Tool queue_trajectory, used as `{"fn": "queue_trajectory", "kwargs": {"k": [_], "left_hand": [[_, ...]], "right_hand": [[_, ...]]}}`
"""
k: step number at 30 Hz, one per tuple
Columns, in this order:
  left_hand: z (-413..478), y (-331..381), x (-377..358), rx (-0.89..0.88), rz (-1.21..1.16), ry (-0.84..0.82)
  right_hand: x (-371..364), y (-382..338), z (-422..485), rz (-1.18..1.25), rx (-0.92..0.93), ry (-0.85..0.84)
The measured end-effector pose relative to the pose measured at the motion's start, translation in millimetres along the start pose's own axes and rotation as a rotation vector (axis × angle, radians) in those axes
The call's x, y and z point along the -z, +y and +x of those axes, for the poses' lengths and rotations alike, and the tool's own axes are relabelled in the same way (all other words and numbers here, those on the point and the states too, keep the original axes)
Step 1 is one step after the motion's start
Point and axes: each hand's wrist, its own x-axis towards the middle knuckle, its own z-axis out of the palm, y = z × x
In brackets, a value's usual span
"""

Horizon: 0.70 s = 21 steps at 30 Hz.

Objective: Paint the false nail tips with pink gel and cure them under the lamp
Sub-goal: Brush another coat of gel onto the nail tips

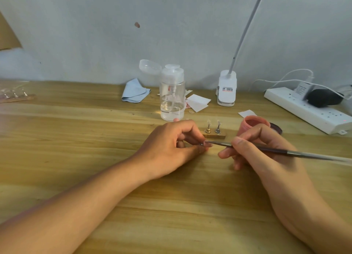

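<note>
Head view, single frame.

- My left hand (171, 139) rests on the table (76, 130), a little in front of centre. Thumb and forefinger are pressed together, pinching a small metal peg that carries a nail tip (208, 144). The other fingers are curled under the palm.
- My right hand (266, 151) holds a brush (304, 154) like a pen, pinched between thumb, forefinger and middle finger. The last two fingers are curled below, near the table top. I cannot tell whether they touch it.
- The brush lies nearly level and points left. Its bristle end meets the nail tip just beside the left fingertips. The tip looks pinkish, but it is too small to judge coverage.
- A wooden block (214, 135) lies just behind the hands. Two more pegs stand upright on it, each with a pale tip on top.
- The pink gel pot (253, 122) is open, behind the right hand. A dark lid (277, 127) lies just beside it on the right.
- The clip lamp (226, 88) stands at the back near the wall, with its thin neck rising up and to the right.
- Also on the table: a clear pump bottle (172, 97) with its cap flipped open, a blue cloth (134, 93), white paper squares (198, 102) and a power strip (304, 109) at far right.
</note>
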Motion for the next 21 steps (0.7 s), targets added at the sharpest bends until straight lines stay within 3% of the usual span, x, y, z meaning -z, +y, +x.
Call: {"fn": "queue_trajectory", "kwargs": {"k": [21], "left_hand": [[-0.2, 1.9, 0.7, -0.005, 0.008, -0.006]], "right_hand": [[0.7, 2.0, 1.2, -0.009, 0.047, 0.023]]}}
